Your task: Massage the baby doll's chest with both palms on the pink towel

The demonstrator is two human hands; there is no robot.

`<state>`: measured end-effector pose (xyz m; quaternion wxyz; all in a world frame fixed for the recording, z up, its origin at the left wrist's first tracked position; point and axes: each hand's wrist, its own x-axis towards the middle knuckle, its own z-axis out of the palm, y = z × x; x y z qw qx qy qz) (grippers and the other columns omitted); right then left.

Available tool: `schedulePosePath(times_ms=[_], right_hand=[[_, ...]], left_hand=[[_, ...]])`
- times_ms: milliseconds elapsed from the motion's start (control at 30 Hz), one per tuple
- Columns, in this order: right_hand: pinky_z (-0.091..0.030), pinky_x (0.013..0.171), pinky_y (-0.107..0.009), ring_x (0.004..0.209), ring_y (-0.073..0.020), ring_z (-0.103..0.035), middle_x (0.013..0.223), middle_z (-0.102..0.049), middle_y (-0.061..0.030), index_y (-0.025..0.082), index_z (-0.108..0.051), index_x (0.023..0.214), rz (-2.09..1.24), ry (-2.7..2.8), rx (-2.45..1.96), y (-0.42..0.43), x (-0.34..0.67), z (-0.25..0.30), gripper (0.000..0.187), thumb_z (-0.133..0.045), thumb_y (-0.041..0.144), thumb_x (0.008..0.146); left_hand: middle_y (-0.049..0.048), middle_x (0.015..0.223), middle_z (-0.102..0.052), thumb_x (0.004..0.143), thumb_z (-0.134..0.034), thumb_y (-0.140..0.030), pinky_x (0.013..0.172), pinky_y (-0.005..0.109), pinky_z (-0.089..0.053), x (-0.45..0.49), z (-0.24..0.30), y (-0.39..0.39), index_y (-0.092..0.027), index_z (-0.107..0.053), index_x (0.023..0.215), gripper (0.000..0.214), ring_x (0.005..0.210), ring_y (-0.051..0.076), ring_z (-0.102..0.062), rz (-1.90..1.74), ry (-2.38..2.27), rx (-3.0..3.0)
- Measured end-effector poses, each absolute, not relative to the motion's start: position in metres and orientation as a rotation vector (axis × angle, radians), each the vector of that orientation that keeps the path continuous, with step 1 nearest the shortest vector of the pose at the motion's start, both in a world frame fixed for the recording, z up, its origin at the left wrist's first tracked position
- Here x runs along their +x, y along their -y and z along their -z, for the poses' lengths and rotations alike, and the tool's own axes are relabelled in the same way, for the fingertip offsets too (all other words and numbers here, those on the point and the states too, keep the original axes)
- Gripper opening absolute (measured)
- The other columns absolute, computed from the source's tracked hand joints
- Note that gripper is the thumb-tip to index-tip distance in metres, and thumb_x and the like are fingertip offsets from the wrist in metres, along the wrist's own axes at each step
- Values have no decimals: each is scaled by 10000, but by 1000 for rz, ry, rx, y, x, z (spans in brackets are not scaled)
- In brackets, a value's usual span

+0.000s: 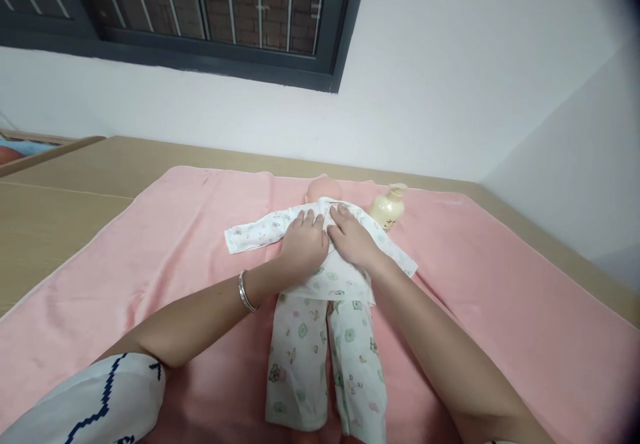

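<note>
A baby doll [324,188] lies on its back, its head toward the wall, dressed in a white patterned top [333,281] and matching trousers [300,357]. My left hand [305,244] rests flat on the chest of the top, fingers stretched out. Beside it, my right hand [353,237] lies on the other side of the chest, also with its fingers extended. Neither hand holds anything. The doll's sleeves spread out to both sides, and its own hands do not show. Its feet are cut off by the lower edge of the view.
Under the doll is a pink cloth [200,284] on a wooden surface [50,224]. A cream pump bottle [387,209] stands by the doll's head on the right. Behind are a white wall [425,84] and a dark-framed window [210,51].
</note>
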<state>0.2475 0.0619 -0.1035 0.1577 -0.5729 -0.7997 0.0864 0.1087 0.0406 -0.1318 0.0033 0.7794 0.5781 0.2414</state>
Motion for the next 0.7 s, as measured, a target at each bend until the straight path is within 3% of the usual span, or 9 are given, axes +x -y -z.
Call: schedulePosePath(times_ms=[133, 400, 600, 700], right_hand=[[-224, 1228, -473, 1507, -317, -233, 1598, -280, -215, 11, -325, 1523, -152, 2283, -1681, -51, 241, 104, 594, -296, 257, 983], [-309, 1199, -414, 1477, -267, -326, 1561, -396, -135, 122, -455, 1477, -252, 2347, -1607, -40, 242, 90, 528, -310, 239, 983], [-254, 1209, -479, 1483, -296, -303, 1566, -375, -168, 93, -463, 1462, -131, 2279, -1563, -69, 253, 110, 521, -287, 272, 1005], [-261, 1203, -489, 1470, -316, -323, 1557, -376, -200, 53, -445, 1465, -41, 2286, -1602, -63, 248, 111, 532, -273, 260, 1005]], left_hand=[[195, 1517, -446, 953, -363, -245, 1215, 457, -289, 99, 126, -53, -45, -497, 1408, 515, 1458, 304, -357, -785, -1706, 2406], [223, 1554, -375, 975, -347, -277, 1201, 516, -283, 95, 126, -63, -27, -418, 1461, 551, 1484, 343, -291, -750, -1739, 2299], [179, 1466, -516, 938, -346, -141, 1221, 444, -286, 109, 124, -36, -63, -539, 1369, 478, 1443, 279, -391, -725, -1676, 2488], [160, 1481, -506, 948, -322, -158, 1214, 416, -310, 102, 119, -41, -70, -545, 1371, 486, 1446, 261, -390, -737, -1631, 2427]])
